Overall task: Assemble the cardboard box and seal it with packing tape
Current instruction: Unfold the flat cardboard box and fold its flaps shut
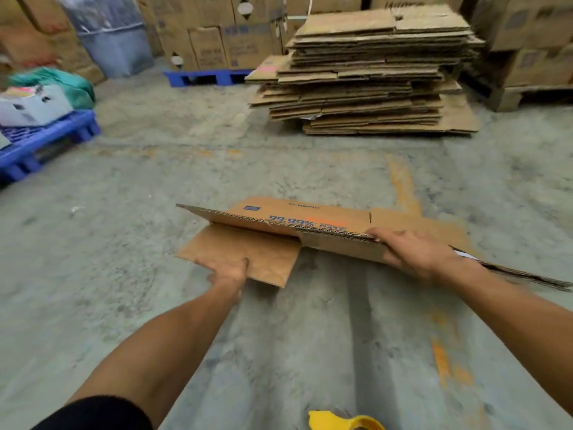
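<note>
grey concrete floor (192, 169) with worn orange line (403, 187), tall stack of flattened cardboard (372, 72) beyond the grip, blue pallets (46, 138) far left, stacked cartons (217, 32) along back, even dull light

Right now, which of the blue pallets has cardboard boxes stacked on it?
The far blue pallet, by the back wall; the left blue pallet carries grey and green bundles instead.

A flat box (310, 225) is held above the concrete floor (155, 181). The left hand (228, 270) clasps a plain flap (245, 252); the right hand (415, 252) grasps the printed panel's edge. A cardboard stack (372, 72) lies beyond.
</note>
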Action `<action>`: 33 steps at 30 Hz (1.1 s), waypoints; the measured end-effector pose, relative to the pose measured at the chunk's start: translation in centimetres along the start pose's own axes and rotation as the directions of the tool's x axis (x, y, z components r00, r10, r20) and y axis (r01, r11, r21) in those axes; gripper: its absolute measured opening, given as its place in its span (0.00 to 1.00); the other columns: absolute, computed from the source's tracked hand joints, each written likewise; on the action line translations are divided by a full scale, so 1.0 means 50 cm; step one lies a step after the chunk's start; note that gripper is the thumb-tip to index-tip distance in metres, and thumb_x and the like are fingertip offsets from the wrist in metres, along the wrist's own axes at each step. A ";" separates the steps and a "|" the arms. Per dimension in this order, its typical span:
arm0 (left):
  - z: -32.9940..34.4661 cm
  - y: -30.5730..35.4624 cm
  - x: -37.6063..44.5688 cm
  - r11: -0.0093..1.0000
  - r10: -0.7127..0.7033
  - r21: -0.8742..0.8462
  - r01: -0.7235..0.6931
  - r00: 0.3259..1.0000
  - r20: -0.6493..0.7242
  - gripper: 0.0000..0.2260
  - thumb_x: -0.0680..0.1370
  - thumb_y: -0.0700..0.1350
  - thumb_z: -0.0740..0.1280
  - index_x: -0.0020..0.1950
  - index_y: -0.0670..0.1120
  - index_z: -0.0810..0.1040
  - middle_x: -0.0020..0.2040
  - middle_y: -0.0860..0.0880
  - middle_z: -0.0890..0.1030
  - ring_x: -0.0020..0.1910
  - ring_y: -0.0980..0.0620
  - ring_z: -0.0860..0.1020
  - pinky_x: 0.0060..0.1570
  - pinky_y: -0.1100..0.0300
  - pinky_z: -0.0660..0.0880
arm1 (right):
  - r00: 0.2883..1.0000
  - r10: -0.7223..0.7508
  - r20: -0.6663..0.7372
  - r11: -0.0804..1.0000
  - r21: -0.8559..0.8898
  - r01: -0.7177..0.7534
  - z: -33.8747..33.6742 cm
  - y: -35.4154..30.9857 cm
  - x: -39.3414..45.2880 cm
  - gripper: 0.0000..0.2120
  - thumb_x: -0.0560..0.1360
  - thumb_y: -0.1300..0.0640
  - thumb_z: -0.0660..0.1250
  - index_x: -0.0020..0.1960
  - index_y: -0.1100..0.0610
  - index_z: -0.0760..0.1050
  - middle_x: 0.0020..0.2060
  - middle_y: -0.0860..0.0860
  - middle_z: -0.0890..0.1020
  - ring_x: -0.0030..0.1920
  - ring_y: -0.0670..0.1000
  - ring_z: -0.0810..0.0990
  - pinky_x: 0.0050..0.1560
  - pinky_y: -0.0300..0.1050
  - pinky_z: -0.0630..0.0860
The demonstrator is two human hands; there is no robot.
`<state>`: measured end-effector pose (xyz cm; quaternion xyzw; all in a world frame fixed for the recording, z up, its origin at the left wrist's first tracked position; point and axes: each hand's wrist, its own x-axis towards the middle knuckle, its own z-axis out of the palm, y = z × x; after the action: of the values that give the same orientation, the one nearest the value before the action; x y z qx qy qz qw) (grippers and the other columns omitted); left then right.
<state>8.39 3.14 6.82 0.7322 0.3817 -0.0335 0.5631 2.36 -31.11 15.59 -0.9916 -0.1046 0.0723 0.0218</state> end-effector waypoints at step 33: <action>-0.034 0.541 -0.076 0.573 0.731 0.211 -0.792 0.610 0.306 0.28 0.79 0.43 0.60 0.77 0.59 0.58 0.65 0.46 0.79 0.58 0.43 0.80 0.58 0.46 0.77 | 0.654 0.537 -0.532 0.843 0.343 -0.414 -0.350 0.217 0.043 0.28 0.79 0.66 0.57 0.72 0.45 0.53 0.40 0.56 0.74 0.33 0.57 0.72 0.35 0.49 0.68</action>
<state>21.18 0.59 30.91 0.9003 -0.0372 0.0824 0.4257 9.25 -41.74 31.96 -0.9455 0.1801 -0.2384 0.1294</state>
